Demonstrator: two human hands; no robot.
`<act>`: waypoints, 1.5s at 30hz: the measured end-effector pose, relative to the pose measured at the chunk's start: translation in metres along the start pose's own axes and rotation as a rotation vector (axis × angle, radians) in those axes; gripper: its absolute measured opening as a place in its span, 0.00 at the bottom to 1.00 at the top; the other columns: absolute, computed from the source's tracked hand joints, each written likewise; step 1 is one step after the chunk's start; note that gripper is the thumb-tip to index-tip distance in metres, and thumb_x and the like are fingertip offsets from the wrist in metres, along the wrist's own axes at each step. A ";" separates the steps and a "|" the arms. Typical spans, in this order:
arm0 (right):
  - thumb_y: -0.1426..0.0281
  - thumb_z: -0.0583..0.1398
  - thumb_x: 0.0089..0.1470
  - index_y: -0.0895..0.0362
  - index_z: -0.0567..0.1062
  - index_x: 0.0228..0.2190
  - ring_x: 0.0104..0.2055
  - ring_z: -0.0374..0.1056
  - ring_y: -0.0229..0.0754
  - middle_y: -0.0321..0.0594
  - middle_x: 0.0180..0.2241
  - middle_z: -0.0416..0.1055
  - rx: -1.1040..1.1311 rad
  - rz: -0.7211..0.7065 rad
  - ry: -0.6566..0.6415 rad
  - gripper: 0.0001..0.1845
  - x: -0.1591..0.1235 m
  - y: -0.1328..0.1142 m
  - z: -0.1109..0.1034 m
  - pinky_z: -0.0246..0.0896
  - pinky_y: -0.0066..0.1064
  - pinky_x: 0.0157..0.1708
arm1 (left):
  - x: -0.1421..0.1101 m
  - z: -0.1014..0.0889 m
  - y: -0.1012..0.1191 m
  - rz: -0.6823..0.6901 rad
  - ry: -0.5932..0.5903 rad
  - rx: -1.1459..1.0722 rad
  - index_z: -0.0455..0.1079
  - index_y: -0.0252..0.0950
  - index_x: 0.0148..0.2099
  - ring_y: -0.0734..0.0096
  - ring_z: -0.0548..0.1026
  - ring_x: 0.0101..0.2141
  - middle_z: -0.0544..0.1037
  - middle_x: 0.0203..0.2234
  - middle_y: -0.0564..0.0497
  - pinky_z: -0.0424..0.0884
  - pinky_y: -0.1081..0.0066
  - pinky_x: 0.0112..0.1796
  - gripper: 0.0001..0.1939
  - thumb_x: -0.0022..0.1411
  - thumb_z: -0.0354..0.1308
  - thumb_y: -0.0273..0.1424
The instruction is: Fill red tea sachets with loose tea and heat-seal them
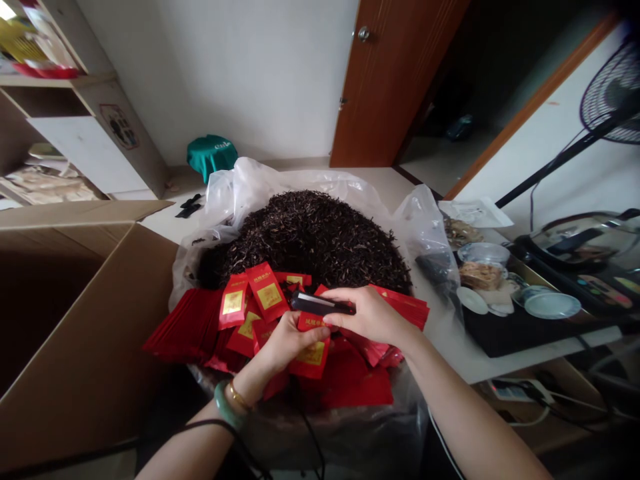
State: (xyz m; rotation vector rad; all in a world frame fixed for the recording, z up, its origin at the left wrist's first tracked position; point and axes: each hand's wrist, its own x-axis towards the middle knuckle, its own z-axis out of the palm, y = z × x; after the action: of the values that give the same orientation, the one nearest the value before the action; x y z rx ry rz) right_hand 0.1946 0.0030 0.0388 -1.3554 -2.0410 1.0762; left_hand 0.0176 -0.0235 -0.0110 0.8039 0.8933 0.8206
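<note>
My left hand [281, 347], with a jade bangle and a gold bracelet at the wrist, grips a small red foil tea packet [310, 359] with a gold label. Closed around a black handheld bag sealer [317, 303] is my right hand [373, 313]. The sealer lies across the packet's top end; whether its jaws are pressed together I cannot tell. Below and around my hands are loose red packets [267, 293], with a tight row of red packets [187, 327] at the left. Just beyond them rises a heap of dark loose tea leaves [320, 233] in a clear plastic bag [240, 180].
An open cardboard box [125, 293] stands at my left. To the right, a table [505, 363] holds a tea tray, clear lids [553, 305] and a glass-lidded appliance [585, 237]. A fan [613, 93] leans in there. A black cord [313, 440] hangs below my hands.
</note>
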 end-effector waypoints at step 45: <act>0.68 0.63 0.44 0.55 0.56 0.56 0.38 0.70 0.41 0.39 0.37 0.71 0.432 0.021 0.137 0.39 0.008 0.006 0.019 0.66 0.36 0.40 | 0.003 -0.002 -0.003 0.199 0.252 0.060 0.71 0.31 0.24 0.79 0.63 0.19 0.70 0.15 0.55 0.59 0.78 0.22 0.26 0.46 0.64 0.53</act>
State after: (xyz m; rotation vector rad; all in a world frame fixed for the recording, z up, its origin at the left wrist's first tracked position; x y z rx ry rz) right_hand 0.1812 0.0049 0.0222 -1.1900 -1.5818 1.3023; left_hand 0.0177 -0.0216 -0.0157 0.8640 1.0760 1.0906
